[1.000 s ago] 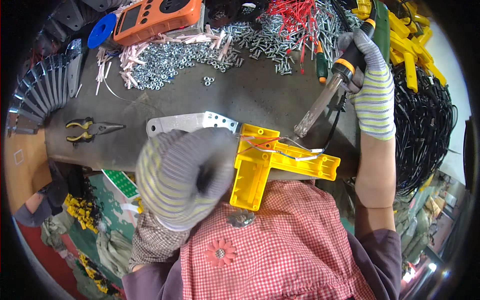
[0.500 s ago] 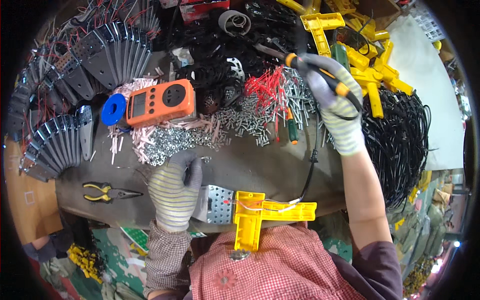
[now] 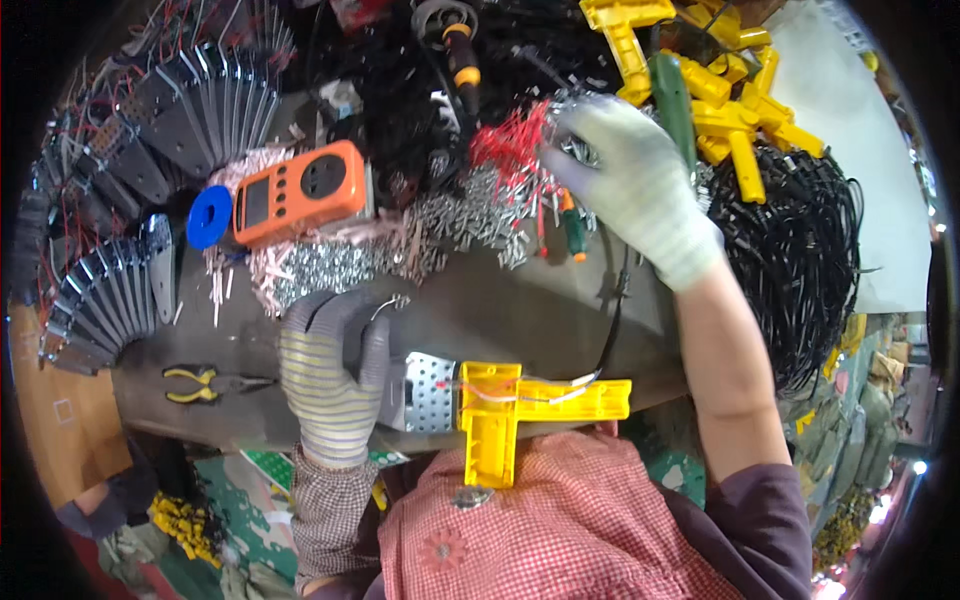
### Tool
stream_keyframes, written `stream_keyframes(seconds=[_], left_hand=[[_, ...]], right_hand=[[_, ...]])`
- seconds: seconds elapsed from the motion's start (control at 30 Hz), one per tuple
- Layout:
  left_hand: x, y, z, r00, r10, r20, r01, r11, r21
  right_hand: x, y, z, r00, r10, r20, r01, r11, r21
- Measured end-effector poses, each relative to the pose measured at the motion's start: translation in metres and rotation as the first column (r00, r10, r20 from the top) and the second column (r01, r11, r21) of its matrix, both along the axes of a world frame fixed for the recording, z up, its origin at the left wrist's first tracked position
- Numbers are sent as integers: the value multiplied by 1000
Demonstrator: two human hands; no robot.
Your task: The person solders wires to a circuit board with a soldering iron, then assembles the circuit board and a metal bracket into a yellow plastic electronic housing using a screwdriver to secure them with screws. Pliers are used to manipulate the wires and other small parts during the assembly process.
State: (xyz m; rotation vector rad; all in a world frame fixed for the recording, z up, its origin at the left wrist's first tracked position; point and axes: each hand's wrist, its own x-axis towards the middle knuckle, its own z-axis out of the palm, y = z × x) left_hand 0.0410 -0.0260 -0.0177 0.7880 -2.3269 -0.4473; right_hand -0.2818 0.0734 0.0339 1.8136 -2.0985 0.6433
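Note:
My left hand (image 3: 335, 375), in a striped grey glove, hovers over the bench below the pile of small nuts (image 3: 325, 270). Its thumb and forefinger close on a small silvery metal part (image 3: 396, 302), whose exact kind I cannot make out. Gloved too, my right hand (image 3: 640, 185) reaches over the long screws (image 3: 590, 215), thumb and fingers apart, holding nothing visible. At the bench's near edge lies an open yellow plastic handle shell (image 3: 490, 440) with wires across it. A perforated metal plate (image 3: 430, 390) adjoins it, and a black cord (image 3: 617, 310) runs off to the back.
A soldering iron (image 3: 461, 60) rests in its holder at the back. An orange meter (image 3: 300, 193) and a blue ring (image 3: 209, 216) stand left of centre. Yellow-handled pliers (image 3: 205, 385) lie at left. Bundled black cables (image 3: 795, 270) and yellow shells (image 3: 735, 120) fill the right.
The soldering iron has left my right hand and sits in the holder. That hand has shifted down and left to the screws. My left thumb and forefinger have lifted the small metal part slightly.

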Motion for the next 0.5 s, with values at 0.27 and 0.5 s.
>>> stream_keyframes(seconds=[0.27,0.5], left_hand=[[-19,38,30,854,-510,-103,517,809,280],[-21,44,20,845,-526,-100,521,766,376]], right_hand=[[77,129,-1,871,247,425,-357,912,202],[86,122,8,636,20,771,-303,926,226]])
